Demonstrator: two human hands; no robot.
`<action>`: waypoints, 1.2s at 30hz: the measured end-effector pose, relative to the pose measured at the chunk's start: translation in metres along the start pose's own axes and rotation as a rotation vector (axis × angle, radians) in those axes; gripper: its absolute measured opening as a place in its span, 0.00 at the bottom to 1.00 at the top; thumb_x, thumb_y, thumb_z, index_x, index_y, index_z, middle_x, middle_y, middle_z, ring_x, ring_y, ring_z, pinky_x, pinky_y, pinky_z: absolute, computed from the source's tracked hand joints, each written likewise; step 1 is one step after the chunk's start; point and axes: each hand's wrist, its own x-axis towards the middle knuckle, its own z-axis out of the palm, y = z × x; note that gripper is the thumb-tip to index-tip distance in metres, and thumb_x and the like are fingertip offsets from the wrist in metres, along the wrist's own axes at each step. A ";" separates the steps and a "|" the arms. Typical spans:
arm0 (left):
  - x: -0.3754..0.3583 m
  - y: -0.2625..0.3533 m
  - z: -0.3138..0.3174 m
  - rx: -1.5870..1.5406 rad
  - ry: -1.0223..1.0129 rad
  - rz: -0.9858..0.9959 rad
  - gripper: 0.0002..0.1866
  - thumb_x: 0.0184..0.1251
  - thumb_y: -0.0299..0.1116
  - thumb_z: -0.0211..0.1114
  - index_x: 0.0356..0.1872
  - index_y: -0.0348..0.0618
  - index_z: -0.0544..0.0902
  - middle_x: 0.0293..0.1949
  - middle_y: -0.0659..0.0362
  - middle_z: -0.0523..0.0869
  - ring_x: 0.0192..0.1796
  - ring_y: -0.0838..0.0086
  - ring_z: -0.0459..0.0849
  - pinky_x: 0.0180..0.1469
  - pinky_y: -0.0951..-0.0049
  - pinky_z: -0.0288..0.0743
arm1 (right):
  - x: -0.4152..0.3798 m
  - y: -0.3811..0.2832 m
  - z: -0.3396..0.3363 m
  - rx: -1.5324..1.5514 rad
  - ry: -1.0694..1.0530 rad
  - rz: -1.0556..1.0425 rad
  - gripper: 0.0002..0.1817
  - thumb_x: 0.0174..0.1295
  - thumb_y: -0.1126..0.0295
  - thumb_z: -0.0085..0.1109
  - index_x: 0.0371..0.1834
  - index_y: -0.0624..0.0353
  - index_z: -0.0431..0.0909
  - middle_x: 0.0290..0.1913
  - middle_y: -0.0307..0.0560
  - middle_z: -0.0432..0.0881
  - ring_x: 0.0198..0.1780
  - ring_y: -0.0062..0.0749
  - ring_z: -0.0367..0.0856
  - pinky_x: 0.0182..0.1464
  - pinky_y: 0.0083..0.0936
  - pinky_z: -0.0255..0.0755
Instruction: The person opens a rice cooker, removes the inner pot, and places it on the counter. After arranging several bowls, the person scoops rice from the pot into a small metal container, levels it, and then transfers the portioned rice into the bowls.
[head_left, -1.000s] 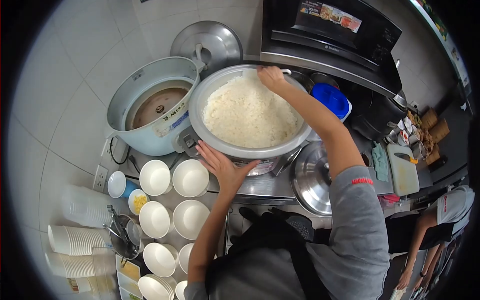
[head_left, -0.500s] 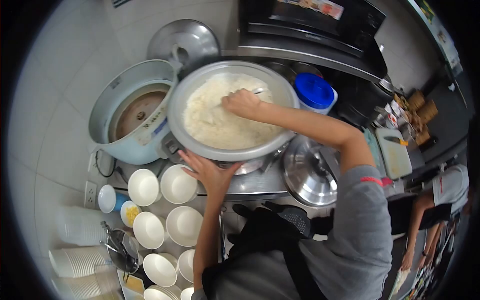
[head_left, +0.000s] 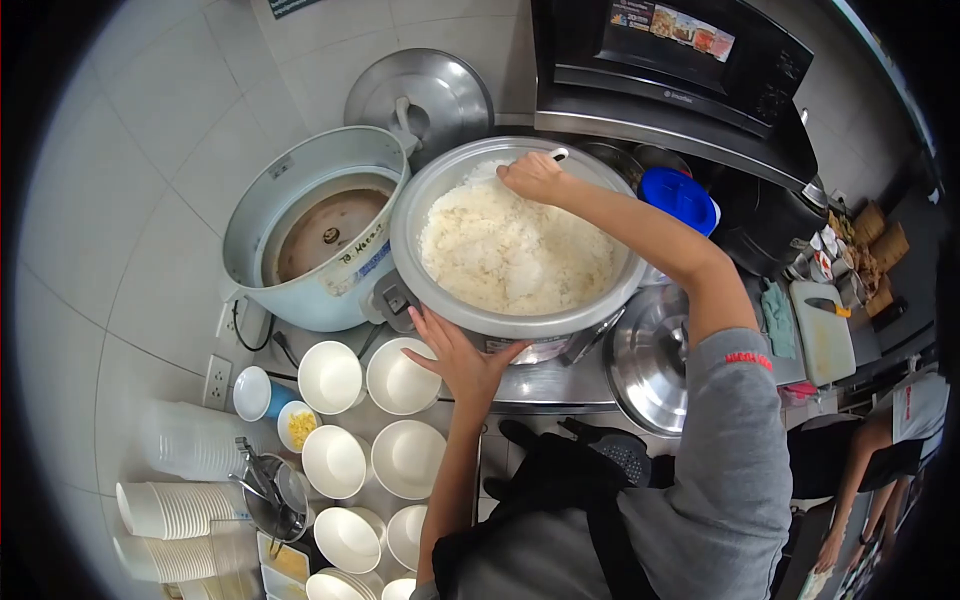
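A large round rice cooker (head_left: 411, 262) stands in front of me, its pot heaped with white cooked rice (head_left: 520, 250). My right hand (head_left: 533, 178) is closed around a light-handled serving utensil (head_left: 559, 154) at the far side of the pot. Only the handle's end shows; its working end is hidden by my hand and the rice. With fingers spread, my left hand (head_left: 462, 357) rests against the cooker's near outer side. White bowls (head_left: 403, 380) stand close to my left wrist.
An open blue-grey pot (head_left: 310, 290) stands left of the cooker, a lid (head_left: 420, 100) behind. Another lid (head_left: 648, 355) lies right. A blue-lidded container (head_left: 678, 200) and microwave (head_left: 680, 60) stand beyond. Stacked bowls (head_left: 175, 508) are at lower left. Another person (head_left: 865, 440) is far right.
My right hand has moved to the far edge of the pot with the utensil. The rice surface looks reshaped. My left hand stays against the cooker; the view has shifted.
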 end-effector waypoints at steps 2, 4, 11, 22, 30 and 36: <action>0.001 -0.002 0.000 0.000 0.016 0.023 0.74 0.25 0.68 0.72 0.68 0.28 0.41 0.70 0.35 0.42 0.74 0.52 0.37 0.63 0.35 0.23 | -0.016 -0.013 -0.003 0.016 0.039 -0.074 0.05 0.53 0.74 0.50 0.31 0.64 0.73 0.22 0.51 0.80 0.26 0.43 0.82 0.26 0.37 0.74; -0.001 -0.001 0.001 -0.001 0.016 0.026 0.74 0.25 0.68 0.72 0.68 0.27 0.41 0.69 0.35 0.43 0.74 0.52 0.38 0.63 0.34 0.23 | -0.030 -0.035 -0.014 -0.009 0.020 -0.154 0.05 0.52 0.74 0.50 0.29 0.64 0.72 0.21 0.50 0.79 0.25 0.42 0.82 0.25 0.35 0.74; 0.001 -0.003 -0.001 0.059 0.042 0.052 0.74 0.27 0.75 0.65 0.67 0.22 0.44 0.68 0.37 0.50 0.74 0.52 0.42 0.62 0.31 0.25 | -0.108 -0.050 -0.040 0.148 -0.119 -0.102 0.08 0.56 0.74 0.48 0.37 0.65 0.71 0.23 0.51 0.81 0.27 0.43 0.83 0.27 0.37 0.76; -0.004 -0.004 -0.003 0.125 0.044 0.112 0.72 0.31 0.73 0.66 0.66 0.22 0.43 0.68 0.34 0.48 0.73 0.51 0.43 0.62 0.35 0.19 | -0.066 0.032 0.003 -0.011 0.045 0.360 0.08 0.57 0.74 0.47 0.37 0.64 0.74 0.24 0.52 0.82 0.29 0.44 0.84 0.26 0.37 0.76; 0.002 -0.003 0.000 0.120 0.072 0.090 0.73 0.29 0.73 0.67 0.66 0.21 0.44 0.67 0.34 0.49 0.72 0.50 0.45 0.62 0.33 0.21 | -0.090 -0.014 -0.009 0.069 -0.118 0.197 0.07 0.55 0.73 0.48 0.33 0.61 0.76 0.28 0.54 0.83 0.32 0.45 0.84 0.31 0.38 0.76; 0.003 -0.008 -0.006 0.135 0.037 0.141 0.68 0.29 0.67 0.72 0.65 0.24 0.48 0.66 0.36 0.53 0.71 0.52 0.48 0.64 0.35 0.29 | -0.124 -0.037 -0.054 0.036 -0.288 -0.071 0.08 0.56 0.71 0.48 0.34 0.62 0.76 0.28 0.52 0.83 0.32 0.45 0.84 0.32 0.38 0.76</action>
